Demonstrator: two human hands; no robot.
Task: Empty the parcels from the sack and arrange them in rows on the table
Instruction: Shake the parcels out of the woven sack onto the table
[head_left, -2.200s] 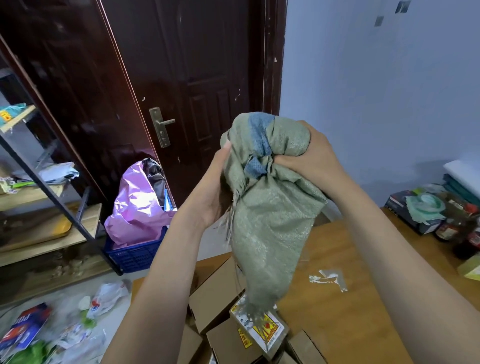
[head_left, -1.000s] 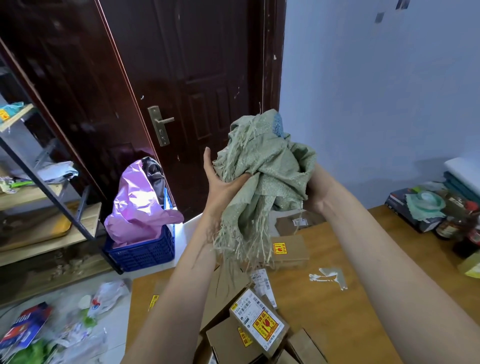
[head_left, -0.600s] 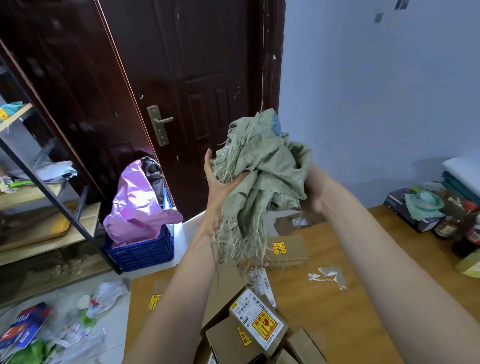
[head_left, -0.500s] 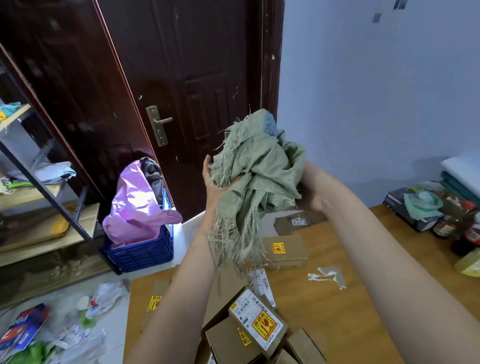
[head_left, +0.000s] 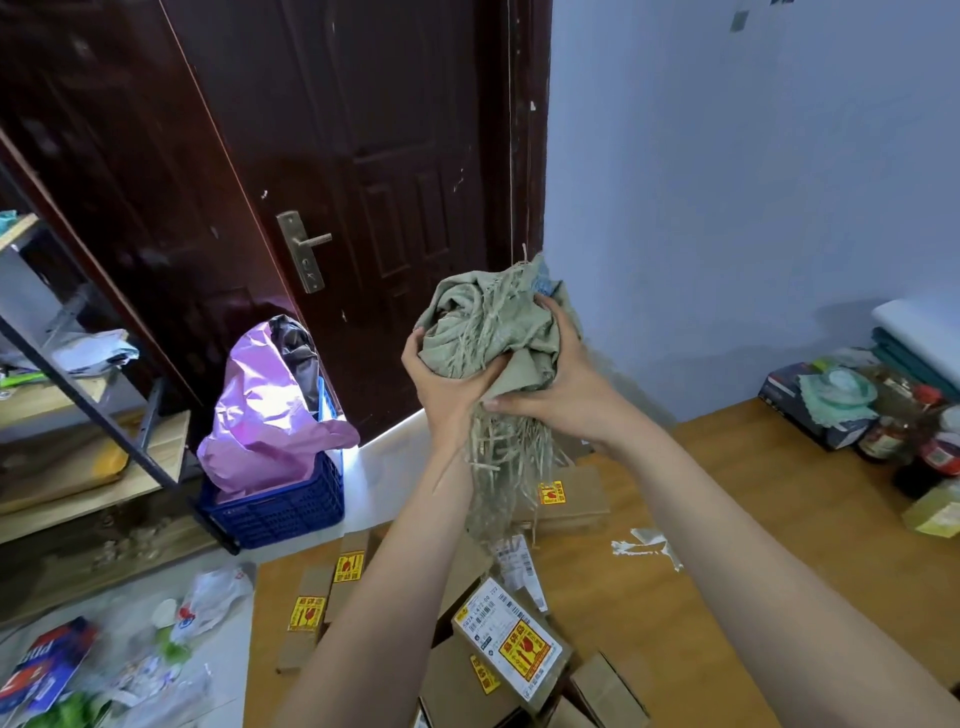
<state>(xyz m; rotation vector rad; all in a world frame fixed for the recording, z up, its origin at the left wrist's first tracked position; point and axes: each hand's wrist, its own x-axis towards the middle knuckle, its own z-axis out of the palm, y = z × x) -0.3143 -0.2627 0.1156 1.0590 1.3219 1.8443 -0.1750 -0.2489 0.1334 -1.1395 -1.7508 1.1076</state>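
I am seeing both hands gripping the crumpled grey-green woven sack (head_left: 485, 332), holding it in the air above the wooden table (head_left: 769, 519). The left hand (head_left: 441, 379) is cupping the bundle from below-left with curled fingers, and the right hand (head_left: 556, 384) is clasping it from the right, thumb pressing into the fabric. Frayed strands are hanging down between the wrists. Brown cardboard parcels with yellow-red stickers (head_left: 511, 644) are lying jumbled on the table beneath, one touching another, not in rows.

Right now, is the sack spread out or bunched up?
Bunched up: the sack is wadded into a ball between the left hand and right hand, frayed strands hanging below.
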